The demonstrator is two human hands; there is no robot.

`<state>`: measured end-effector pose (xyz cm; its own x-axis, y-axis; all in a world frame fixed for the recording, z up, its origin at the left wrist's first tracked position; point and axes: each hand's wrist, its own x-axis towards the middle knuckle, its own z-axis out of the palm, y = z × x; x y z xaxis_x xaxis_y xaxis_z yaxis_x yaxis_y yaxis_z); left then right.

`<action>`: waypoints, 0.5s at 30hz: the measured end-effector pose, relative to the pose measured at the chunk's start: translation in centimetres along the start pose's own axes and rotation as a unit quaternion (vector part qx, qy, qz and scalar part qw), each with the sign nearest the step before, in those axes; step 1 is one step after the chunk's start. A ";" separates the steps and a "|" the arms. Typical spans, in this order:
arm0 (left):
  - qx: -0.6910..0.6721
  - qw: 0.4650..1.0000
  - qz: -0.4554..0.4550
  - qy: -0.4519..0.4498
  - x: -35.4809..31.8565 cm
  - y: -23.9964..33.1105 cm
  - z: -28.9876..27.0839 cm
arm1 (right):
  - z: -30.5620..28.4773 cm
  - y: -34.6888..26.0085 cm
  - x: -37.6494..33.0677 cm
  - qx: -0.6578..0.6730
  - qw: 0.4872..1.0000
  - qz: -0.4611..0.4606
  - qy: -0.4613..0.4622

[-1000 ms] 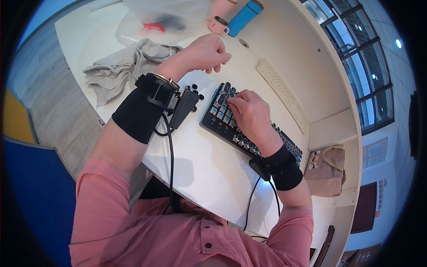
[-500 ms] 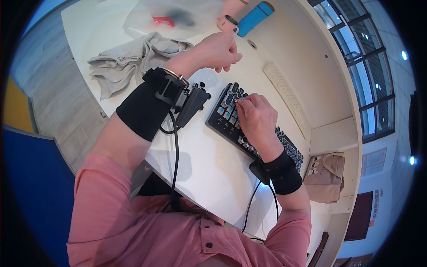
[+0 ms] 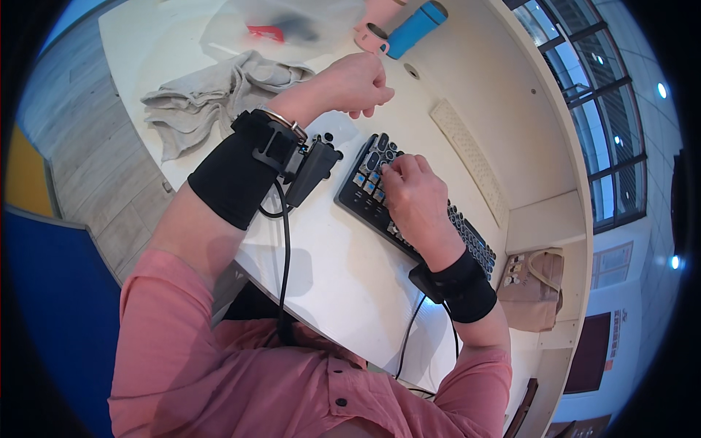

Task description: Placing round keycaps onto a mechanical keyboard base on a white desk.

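A black mechanical keyboard (image 3: 371, 204) lies at an angle on the white desk. Round dark keycaps sit on much of it, while bare blue-topped switches (image 3: 369, 181) show near its left end. Over that end is my right hand (image 3: 418, 197), thumb and fingers pinched together at the edge of the capped keys. Whatever the pinch holds is hidden. Beyond the keyboard's left end, my left hand (image 3: 359, 84) hovers above the desk with its fingers curled in. Its palm is turned out of sight, so I cannot make out what it holds, if anything.
A crumpled grey cloth (image 3: 212, 95) and a translucent plastic bag (image 3: 281, 29) lie at the far left. A pink mug (image 3: 371, 40) and blue bottle (image 3: 416, 29) stand at the back. A pale perforated strip (image 3: 467, 160) runs behind the keyboard; a tan bag (image 3: 529, 292) is right.
My right hand has shifted very slightly left along the keyboard, its fingertips still pinched. The left hand stays curled in nearly the same place.
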<state>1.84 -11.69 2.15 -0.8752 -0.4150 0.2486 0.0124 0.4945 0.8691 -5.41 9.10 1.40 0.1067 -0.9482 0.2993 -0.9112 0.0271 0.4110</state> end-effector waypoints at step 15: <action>-0.078 0.997 -0.015 0.002 -0.1 -0.2 -0.2 | -2.7 2.1 1.0 0.106 0.990 0.096 0.000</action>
<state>1.98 -11.87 2.06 -0.8747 -0.4308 0.2220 0.0606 0.3573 0.9320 -6.12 9.04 4.88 -0.0759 -0.9321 0.3542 -0.9777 0.1393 0.1570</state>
